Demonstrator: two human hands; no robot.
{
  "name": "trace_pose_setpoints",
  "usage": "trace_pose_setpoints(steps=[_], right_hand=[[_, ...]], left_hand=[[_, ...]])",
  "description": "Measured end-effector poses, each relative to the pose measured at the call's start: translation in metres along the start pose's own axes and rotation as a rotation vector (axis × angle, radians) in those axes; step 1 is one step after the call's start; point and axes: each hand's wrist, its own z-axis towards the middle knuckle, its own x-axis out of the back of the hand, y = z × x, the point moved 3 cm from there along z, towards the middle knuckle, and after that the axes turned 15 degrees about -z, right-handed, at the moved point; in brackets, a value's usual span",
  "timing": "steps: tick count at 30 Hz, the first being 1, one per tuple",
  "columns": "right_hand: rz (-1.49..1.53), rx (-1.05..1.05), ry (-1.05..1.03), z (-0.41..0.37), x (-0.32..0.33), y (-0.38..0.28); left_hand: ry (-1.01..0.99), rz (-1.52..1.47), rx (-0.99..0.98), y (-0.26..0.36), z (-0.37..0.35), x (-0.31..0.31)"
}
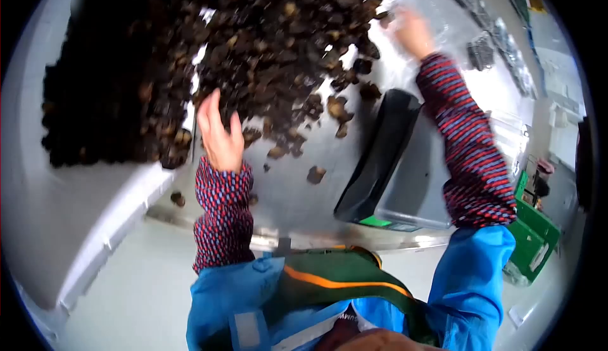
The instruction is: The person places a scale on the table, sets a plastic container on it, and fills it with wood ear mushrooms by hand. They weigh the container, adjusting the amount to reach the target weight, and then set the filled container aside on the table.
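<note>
A large heap of dark brown, mushroom-like pieces covers much of the grey metal table. At the heap's near edge, my left hand reaches in with fingers apart, its fingertips over the pieces. My right hand is at the far right edge of the heap, above shiny clear plastic. Its fingers are curled and somewhat blurred, with one small brown piece at the fingertips. A few stray pieces, among them a flat one, lie on the metal in front of the heap.
Between my arms a black plastic bin sits near the table's front edge. A small dark grey block-shaped item lies beyond my right forearm. Down on the right is a green crate. A white raised edge runs along the left.
</note>
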Motion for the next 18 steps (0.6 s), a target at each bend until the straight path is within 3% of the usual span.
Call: trace_pose_setpoints(steps=[1, 2, 3, 4, 6, 7, 9, 10, 11, 14, 16, 17, 18], right_hand=[[-0.173, -0.029, 0.182, 0.008, 0.000, 0.062], [0.329, -0.332, 0.128, 0.012, -0.018, 0.140], [0.528, -0.647, 0.013, -0.012, 0.011, 0.154], [0.930, -0.686, 0.187, -0.050, 0.029, 0.144], [0.859, -0.500, 0.237, -0.118, 0.035, 0.158], [0.605, -0.491, 0.245, -0.158, 0.046, 0.143], [0.335, -0.524, 0.287, -0.246, 0.041, 0.135], [0.256, -0.671, 0.239, -0.289, 0.047, 0.124], [0.330, -0.684, 0.296, -0.334, 0.041, 0.123], [0.633, -1.095, 0.346, -0.482, -0.006, 0.140], [0.740, -1.306, 0.316, -0.540, -0.020, 0.136], [0.778, -1.396, 0.310, -0.566, -0.026, 0.135], [0.771, -1.400, 0.282, -0.587, -0.036, 0.137]], left_hand=[[0.031, -0.003, -0.047, 0.005, 0.007, 0.011], [0.073, 0.191, -0.109, 0.019, 0.011, 0.019], [0.112, 0.290, -0.189, 0.029, 0.011, 0.026], [0.038, 0.244, -0.183, 0.027, 0.006, 0.026], [-0.098, 0.188, -0.185, 0.026, -0.003, 0.016], [-0.166, 0.186, -0.183, 0.025, -0.011, 0.006], [-0.258, 0.283, -0.122, 0.007, -0.024, -0.017], [-0.254, 0.319, -0.106, 0.004, -0.028, -0.024], [-0.250, 0.354, -0.097, 0.001, -0.030, -0.030], [-0.209, 0.406, -0.055, -0.003, -0.029, -0.047], [-0.175, 0.437, -0.042, -0.009, -0.031, -0.054], [-0.096, 0.459, -0.137, 0.005, -0.033, -0.048], [-0.097, 0.288, -0.123, 0.016, -0.030, -0.038]])
